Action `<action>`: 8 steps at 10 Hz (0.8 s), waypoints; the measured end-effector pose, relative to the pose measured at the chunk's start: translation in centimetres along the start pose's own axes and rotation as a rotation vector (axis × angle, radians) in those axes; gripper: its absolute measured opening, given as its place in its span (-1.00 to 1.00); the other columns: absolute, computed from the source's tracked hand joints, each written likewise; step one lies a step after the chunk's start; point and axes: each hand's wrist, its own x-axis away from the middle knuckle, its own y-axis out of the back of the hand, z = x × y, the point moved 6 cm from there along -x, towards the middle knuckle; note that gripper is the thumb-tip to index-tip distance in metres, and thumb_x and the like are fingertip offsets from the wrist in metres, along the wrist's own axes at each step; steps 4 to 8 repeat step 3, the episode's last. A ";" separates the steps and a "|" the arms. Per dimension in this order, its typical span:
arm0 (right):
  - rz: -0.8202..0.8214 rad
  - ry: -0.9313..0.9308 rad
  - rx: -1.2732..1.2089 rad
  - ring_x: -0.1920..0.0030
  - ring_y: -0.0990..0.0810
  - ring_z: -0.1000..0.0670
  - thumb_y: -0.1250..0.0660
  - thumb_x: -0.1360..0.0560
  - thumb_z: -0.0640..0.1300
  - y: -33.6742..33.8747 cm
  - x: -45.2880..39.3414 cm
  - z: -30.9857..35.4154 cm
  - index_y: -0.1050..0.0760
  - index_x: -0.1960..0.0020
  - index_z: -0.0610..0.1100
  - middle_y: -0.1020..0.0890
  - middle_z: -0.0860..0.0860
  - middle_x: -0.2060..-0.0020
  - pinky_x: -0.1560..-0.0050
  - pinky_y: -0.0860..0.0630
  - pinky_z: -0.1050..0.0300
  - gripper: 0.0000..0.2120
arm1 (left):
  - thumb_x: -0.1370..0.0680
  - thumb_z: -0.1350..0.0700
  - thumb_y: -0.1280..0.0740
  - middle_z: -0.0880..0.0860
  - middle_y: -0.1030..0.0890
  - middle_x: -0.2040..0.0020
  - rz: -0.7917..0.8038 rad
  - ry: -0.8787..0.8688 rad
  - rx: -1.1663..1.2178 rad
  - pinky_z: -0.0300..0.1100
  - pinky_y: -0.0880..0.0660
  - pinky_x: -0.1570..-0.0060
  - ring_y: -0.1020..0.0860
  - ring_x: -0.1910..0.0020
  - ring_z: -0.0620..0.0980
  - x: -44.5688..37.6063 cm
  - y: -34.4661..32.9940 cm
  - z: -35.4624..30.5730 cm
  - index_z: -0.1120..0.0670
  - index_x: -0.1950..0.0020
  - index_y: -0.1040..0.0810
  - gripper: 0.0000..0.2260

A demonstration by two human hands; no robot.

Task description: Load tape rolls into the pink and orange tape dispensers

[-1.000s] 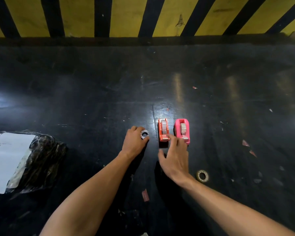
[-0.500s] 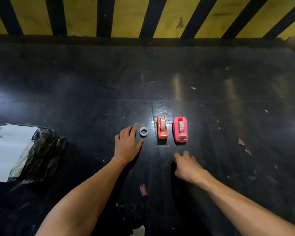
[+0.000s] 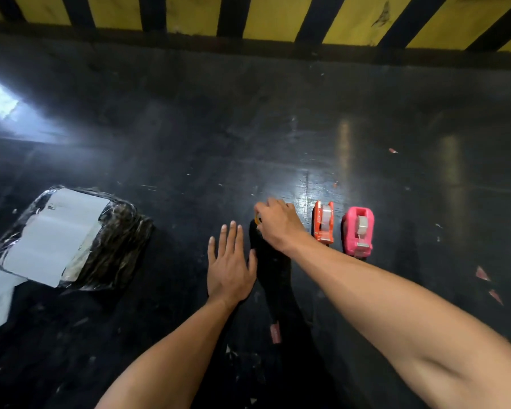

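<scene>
The orange tape dispenser (image 3: 324, 221) and the pink tape dispenser (image 3: 359, 230) stand side by side on the black table, each with a greyish roll showing in its slot. My right hand (image 3: 278, 224) reaches across just left of the orange dispenser. Its fingers are curled down over a small tape roll (image 3: 258, 219), of which only a yellowish edge shows. My left hand (image 3: 230, 261) lies flat on the table, nearer to me and left of the right hand, with its fingers spread and nothing in it.
A black plastic-wrapped package with a white label (image 3: 71, 237) lies at the left. A yellow and black striped wall (image 3: 278, 16) borders the far edge. Small reddish scraps (image 3: 275, 333) (image 3: 483, 273) lie on the table.
My right hand moved from the near side of the dispensers to a spot left of the orange one and closed over a roll. My left hand drew back and flattened. The view swung left.
</scene>
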 end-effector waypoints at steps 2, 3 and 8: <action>0.007 0.035 0.114 -0.16 -0.52 -0.21 -0.31 -0.48 -0.11 -1.8 0.3 -0.5 -0.40 -0.20 -0.12 -0.56 -0.17 -0.09 -0.32 -0.28 -0.19 -0.69 | -0.65 -0.13 0.02 0.04 0.01 -0.64 0.003 -0.005 0.013 0.10 0.09 -0.58 0.09 -0.62 -0.02 0.1 0.4 -0.3 0.09 -0.62 0.00 -0.42; -0.065 0.033 0.046 -0.22 -0.49 -0.18 -0.31 -0.49 -0.01 -1.3 1.3 -1.1 -0.35 -0.32 -0.08 -0.55 -0.14 -0.14 -0.44 -0.18 -0.23 -0.57 | -0.65 -0.14 0.00 0.03 -0.01 -0.64 -0.009 -0.009 0.017 0.10 0.09 -0.58 0.08 -0.62 -0.02 0.0 0.6 -0.2 0.09 -0.62 -0.02 -0.42; -0.065 0.033 0.046 -0.22 -0.49 -0.18 -0.31 -0.49 -0.01 -1.3 1.3 -1.1 -0.35 -0.32 -0.08 -0.55 -0.14 -0.14 -0.44 -0.18 -0.23 -0.57 | -0.65 -0.14 0.00 0.03 -0.01 -0.64 -0.009 -0.009 0.017 0.10 0.09 -0.58 0.08 -0.62 -0.02 0.0 0.6 -0.2 0.09 -0.62 -0.02 -0.42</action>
